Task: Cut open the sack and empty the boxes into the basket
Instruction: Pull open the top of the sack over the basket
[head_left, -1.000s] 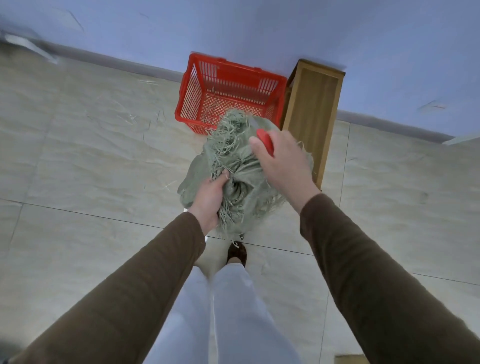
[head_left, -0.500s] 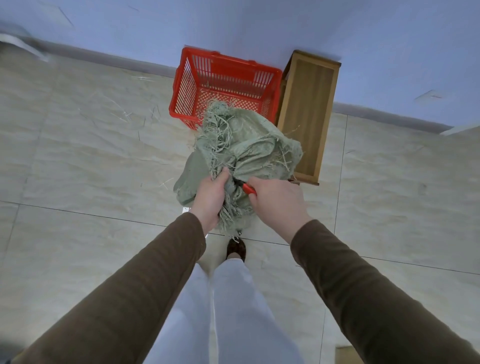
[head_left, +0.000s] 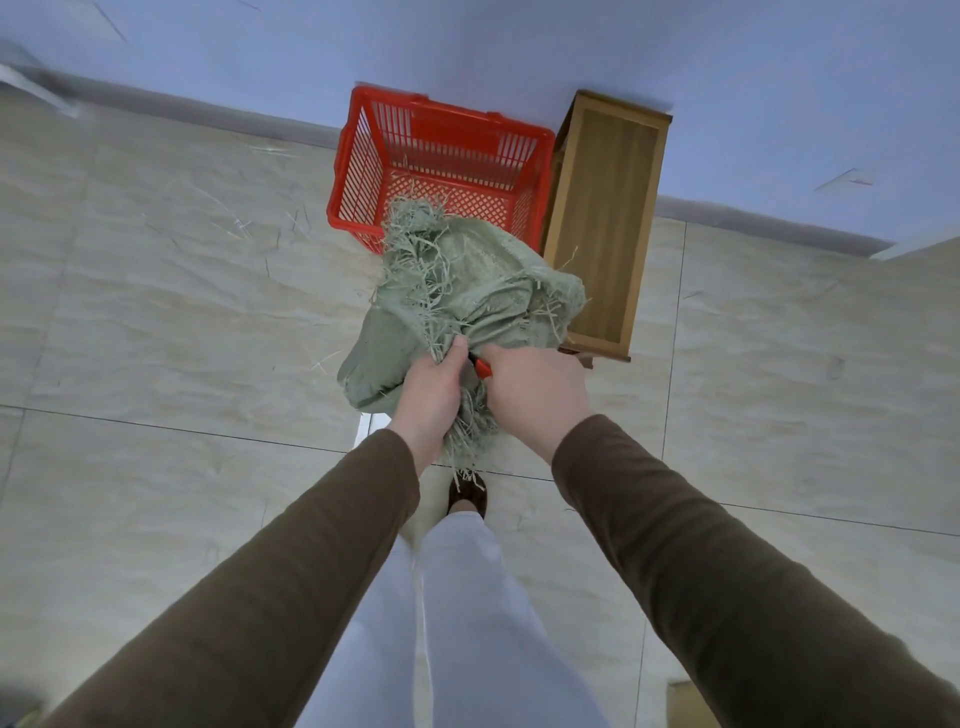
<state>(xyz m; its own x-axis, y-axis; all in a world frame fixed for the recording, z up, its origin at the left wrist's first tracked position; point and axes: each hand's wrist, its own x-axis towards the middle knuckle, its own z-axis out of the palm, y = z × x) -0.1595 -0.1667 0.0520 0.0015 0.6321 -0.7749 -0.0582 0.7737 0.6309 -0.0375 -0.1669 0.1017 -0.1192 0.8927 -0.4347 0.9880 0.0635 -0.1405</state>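
Observation:
A frayed green woven sack (head_left: 467, 291) hangs in front of me above the tiled floor, loose fibres sticking out along its torn edges. My left hand (head_left: 428, 392) grips the bunched neck of the sack. My right hand (head_left: 530, 387) is curled round a red-handled cutter (head_left: 483, 368), only a small red tip of which shows, pressed against the sack next to my left thumb. The red plastic basket (head_left: 441, 171) stands on the floor just beyond the sack, against the wall. No boxes are visible; the sack hides its contents.
A wooden stool or small table (head_left: 605, 218) stands right of the basket, touching it. A white object (head_left: 363, 426) peeks out on the floor under my left wrist. My legs and a dark shoe (head_left: 467, 499) are below the sack. Loose straw-like fibres lie on the tiles.
My right hand has come down from the top of the sack to its bunched neck beside my left hand. The sack's upper part now flops open toward the basket.

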